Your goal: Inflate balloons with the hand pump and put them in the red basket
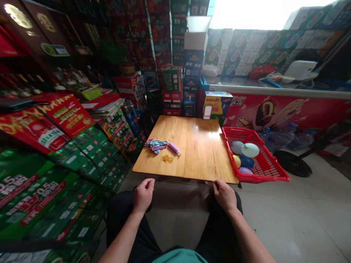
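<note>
My left hand (pixel 144 194) is loosely closed, with nothing showing in it, above my left knee just short of the wooden table (pixel 197 146). My right hand (pixel 225 195), also curled closed and seemingly holding nothing, is by the table's near right edge; whether it touches the edge I cannot tell. On the table's left half lies a colourful patterned bundle (pixel 157 145), perhaps a bag. A purple hand pump (pixel 173 147) rests against its right side. Nearer to me is a small pile of yellowish rubber bands (pixel 167 159).
A red plastic basket (pixel 270 166) with several inflated balloons (pixel 250 150) stands against the table's right side. Stacked green beer cartons (pixel 79 164) rise on my left. A yellow and blue box (pixel 216 106) stands behind the table, and a black round stand base (pixel 293 163) beyond the basket.
</note>
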The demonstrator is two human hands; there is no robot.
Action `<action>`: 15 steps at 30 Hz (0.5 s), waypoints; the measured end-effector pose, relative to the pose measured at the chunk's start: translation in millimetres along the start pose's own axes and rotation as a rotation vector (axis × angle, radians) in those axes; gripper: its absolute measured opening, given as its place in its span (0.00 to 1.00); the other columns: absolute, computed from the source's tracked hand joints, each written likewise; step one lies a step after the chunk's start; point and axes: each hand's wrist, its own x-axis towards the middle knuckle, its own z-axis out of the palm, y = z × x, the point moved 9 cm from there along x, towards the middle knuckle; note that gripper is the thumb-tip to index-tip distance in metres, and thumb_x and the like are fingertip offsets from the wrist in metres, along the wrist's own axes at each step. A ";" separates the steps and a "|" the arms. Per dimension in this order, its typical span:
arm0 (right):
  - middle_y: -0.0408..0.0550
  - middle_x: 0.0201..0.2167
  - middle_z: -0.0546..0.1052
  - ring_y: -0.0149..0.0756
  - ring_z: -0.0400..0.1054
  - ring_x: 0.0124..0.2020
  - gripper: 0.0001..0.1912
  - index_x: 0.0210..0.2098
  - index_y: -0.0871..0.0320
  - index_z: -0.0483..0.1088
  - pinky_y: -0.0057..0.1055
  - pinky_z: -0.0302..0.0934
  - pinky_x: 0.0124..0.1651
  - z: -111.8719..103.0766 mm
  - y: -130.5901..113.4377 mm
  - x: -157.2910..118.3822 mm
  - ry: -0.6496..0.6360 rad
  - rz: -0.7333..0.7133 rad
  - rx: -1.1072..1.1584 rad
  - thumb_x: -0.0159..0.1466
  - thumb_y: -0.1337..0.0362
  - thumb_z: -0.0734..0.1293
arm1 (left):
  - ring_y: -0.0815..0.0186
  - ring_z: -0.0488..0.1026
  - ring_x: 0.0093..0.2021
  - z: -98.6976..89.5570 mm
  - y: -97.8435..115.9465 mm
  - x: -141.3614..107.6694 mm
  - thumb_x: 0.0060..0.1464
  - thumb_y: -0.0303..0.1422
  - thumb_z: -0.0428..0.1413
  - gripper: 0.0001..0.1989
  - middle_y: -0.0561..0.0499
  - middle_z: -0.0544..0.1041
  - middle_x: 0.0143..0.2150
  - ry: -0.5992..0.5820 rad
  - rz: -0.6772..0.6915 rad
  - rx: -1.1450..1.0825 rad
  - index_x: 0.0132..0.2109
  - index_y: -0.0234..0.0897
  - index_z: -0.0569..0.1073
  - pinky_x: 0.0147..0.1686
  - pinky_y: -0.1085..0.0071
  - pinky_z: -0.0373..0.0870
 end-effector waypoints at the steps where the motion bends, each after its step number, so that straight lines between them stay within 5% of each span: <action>1: 0.49 0.39 0.83 0.42 0.78 0.41 0.11 0.41 0.54 0.75 0.33 0.62 0.43 0.2 0.1 0.1 -0.001 -0.002 -0.003 0.74 0.61 0.62 | 0.55 0.81 0.32 7.7 1.4 11.8 0.60 0.47 0.59 0.16 0.47 0.82 0.29 0.005 -0.006 -0.010 0.39 0.41 0.82 0.35 0.65 0.74; 7: 0.50 0.39 0.83 0.42 0.79 0.40 0.12 0.40 0.55 0.76 0.33 0.62 0.42 -0.8 -1.8 1.3 0.001 -0.006 -0.042 0.74 0.63 0.61 | 0.54 0.81 0.36 33.7 -11.3 101.3 0.64 0.42 0.56 0.16 0.43 0.82 0.33 0.136 -0.140 -0.037 0.41 0.33 0.81 0.41 0.62 0.77; 12: 0.49 0.38 0.83 0.41 0.78 0.39 0.12 0.40 0.55 0.75 0.33 0.61 0.42 0.4 -1.5 3.0 -0.009 -0.006 -0.073 0.75 0.62 0.60 | 0.54 0.78 0.52 39.7 -11.8 157.7 0.68 0.40 0.60 0.19 0.41 0.77 0.57 0.212 -0.229 -0.016 0.60 0.35 0.75 0.51 0.53 0.78; 15: 0.49 0.38 0.82 0.42 0.78 0.40 0.12 0.41 0.55 0.75 0.33 0.61 0.42 1.8 -0.1 4.6 -0.017 -0.004 -0.084 0.75 0.62 0.60 | 0.54 0.76 0.55 44.5 -8.3 175.9 0.68 0.40 0.60 0.21 0.40 0.74 0.61 0.239 -0.242 -0.008 0.63 0.36 0.72 0.52 0.51 0.78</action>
